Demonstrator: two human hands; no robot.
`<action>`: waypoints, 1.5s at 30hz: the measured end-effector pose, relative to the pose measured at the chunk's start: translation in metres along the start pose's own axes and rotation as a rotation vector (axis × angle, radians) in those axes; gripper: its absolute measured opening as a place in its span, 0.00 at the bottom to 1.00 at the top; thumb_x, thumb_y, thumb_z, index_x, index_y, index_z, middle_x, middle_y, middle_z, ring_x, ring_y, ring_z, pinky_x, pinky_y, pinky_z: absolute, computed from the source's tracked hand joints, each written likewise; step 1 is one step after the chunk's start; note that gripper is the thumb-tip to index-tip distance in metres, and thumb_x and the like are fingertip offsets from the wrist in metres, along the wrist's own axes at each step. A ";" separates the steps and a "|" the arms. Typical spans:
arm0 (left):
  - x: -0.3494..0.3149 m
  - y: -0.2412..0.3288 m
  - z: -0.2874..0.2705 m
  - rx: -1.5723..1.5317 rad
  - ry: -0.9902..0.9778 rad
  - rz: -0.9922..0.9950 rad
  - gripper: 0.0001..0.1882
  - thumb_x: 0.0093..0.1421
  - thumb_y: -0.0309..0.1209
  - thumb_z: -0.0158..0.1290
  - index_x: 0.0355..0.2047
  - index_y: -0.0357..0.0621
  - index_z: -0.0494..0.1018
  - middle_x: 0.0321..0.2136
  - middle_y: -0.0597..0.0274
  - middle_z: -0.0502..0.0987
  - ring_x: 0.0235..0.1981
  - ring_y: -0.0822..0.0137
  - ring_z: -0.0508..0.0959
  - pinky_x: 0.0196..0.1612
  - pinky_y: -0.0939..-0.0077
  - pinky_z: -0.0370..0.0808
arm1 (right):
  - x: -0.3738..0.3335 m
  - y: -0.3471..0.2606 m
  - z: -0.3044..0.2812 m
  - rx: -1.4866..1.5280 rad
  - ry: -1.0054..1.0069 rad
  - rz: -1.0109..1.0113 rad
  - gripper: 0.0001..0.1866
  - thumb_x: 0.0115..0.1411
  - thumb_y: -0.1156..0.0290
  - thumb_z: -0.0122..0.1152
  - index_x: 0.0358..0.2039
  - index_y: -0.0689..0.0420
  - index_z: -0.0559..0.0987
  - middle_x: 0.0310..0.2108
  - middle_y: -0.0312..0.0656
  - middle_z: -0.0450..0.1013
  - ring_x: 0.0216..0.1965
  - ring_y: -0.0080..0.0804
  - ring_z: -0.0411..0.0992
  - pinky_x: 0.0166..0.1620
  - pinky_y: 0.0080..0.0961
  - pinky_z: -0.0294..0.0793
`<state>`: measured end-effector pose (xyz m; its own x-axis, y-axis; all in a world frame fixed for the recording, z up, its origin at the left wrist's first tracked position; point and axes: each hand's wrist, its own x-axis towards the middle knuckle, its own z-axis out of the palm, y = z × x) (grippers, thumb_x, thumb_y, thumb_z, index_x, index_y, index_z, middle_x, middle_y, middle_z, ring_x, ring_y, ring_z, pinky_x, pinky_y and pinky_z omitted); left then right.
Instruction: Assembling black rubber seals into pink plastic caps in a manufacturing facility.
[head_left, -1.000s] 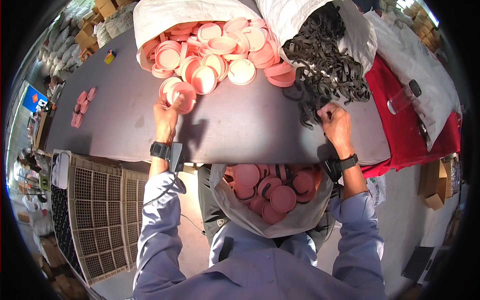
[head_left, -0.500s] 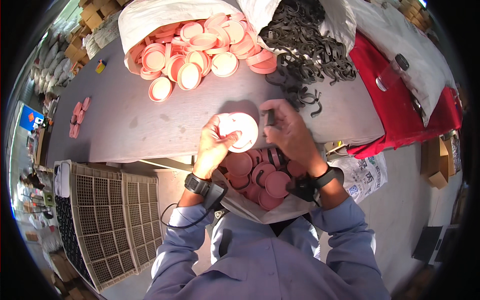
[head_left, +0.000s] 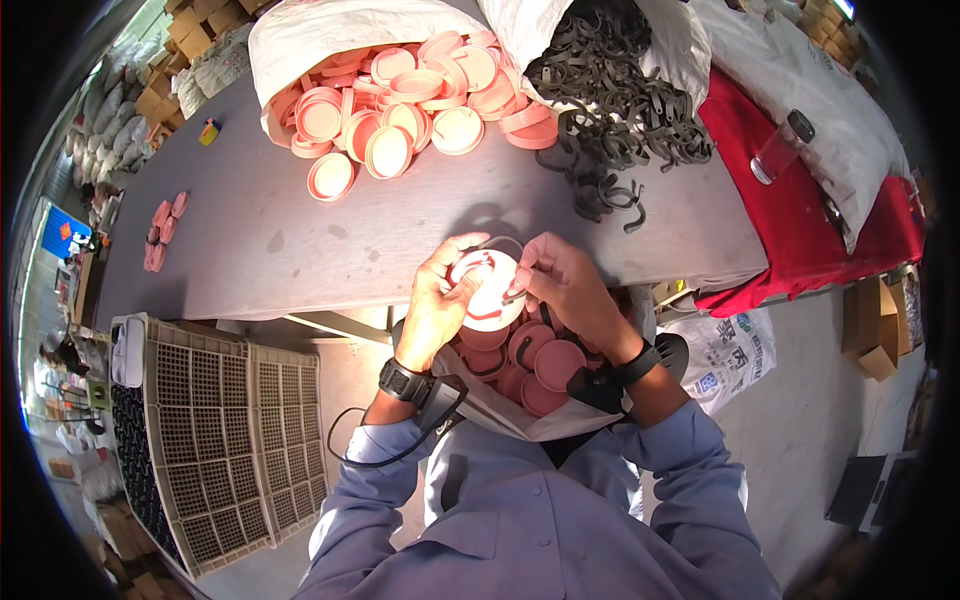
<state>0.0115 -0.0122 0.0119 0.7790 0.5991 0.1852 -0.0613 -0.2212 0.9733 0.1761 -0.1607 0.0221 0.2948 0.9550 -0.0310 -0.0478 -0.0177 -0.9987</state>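
Over my lap, my left hand point(head_left: 438, 300) grips a round pink lid point(head_left: 488, 312) by its left side, thumb across its face. At the lid's right edge, my right hand point(head_left: 565, 285) pinches a dark curved strip point(head_left: 513, 298) against it. Fingers partly hide the strip, so I cannot tell how far it is attached. Below both hands, an open white sack point(head_left: 480, 405) holds several pink lids point(head_left: 557, 365), some with dark strips on them.
On the grey table point(head_left: 330, 250), pink lids point(head_left: 388, 152) spill from a white sack, beside a heap of black curved strips point(head_left: 620, 130). A bottle point(head_left: 782, 147) lies on red cloth point(head_left: 735, 130) at the right. Plastic crates point(head_left: 210, 430) stand at the lower left.
My right hand has moved left and down, bringing the dark strip to the lid. My left hand and the lid have come slightly lower and nearer me.
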 end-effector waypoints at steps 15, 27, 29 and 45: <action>-0.006 0.008 -0.002 -0.097 0.063 0.019 0.12 0.67 0.20 0.59 0.51 0.39 0.81 0.41 0.63 0.84 0.44 0.73 0.80 0.52 0.76 0.77 | -0.011 -0.005 0.008 0.226 0.010 -0.010 0.03 0.73 0.73 0.55 0.41 0.57 0.71 0.40 0.38 0.77 0.43 0.24 0.78 0.41 0.22 0.80; 0.006 0.008 -0.010 -0.069 0.012 -0.109 0.11 0.70 0.21 0.53 0.46 0.40 0.84 0.34 0.65 0.83 0.37 0.74 0.78 0.44 0.79 0.75 | -0.036 0.013 0.065 0.312 0.343 0.043 0.07 0.66 0.77 0.60 0.43 0.59 0.73 0.41 0.41 0.78 0.38 0.24 0.78 0.35 0.25 0.80; 0.006 0.012 -0.004 -0.102 0.062 -0.137 0.10 0.70 0.22 0.54 0.46 0.39 0.84 0.34 0.65 0.83 0.36 0.75 0.78 0.43 0.79 0.76 | -0.031 0.015 0.061 0.140 0.325 -0.119 0.08 0.66 0.79 0.59 0.44 0.59 0.73 0.40 0.40 0.77 0.35 0.22 0.76 0.33 0.21 0.76; -0.002 0.017 0.001 -0.094 0.033 -0.166 0.10 0.69 0.22 0.55 0.46 0.40 0.84 0.35 0.65 0.83 0.37 0.75 0.77 0.44 0.79 0.75 | -0.039 -0.005 0.024 -0.635 0.054 -0.486 0.05 0.60 0.71 0.64 0.36 0.57 0.80 0.33 0.48 0.70 0.35 0.51 0.72 0.38 0.43 0.73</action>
<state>0.0094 -0.0181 0.0284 0.7626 0.6465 0.0233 0.0075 -0.0449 0.9990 0.1424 -0.1906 0.0293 0.1899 0.8836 0.4279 0.6457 0.2159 -0.7324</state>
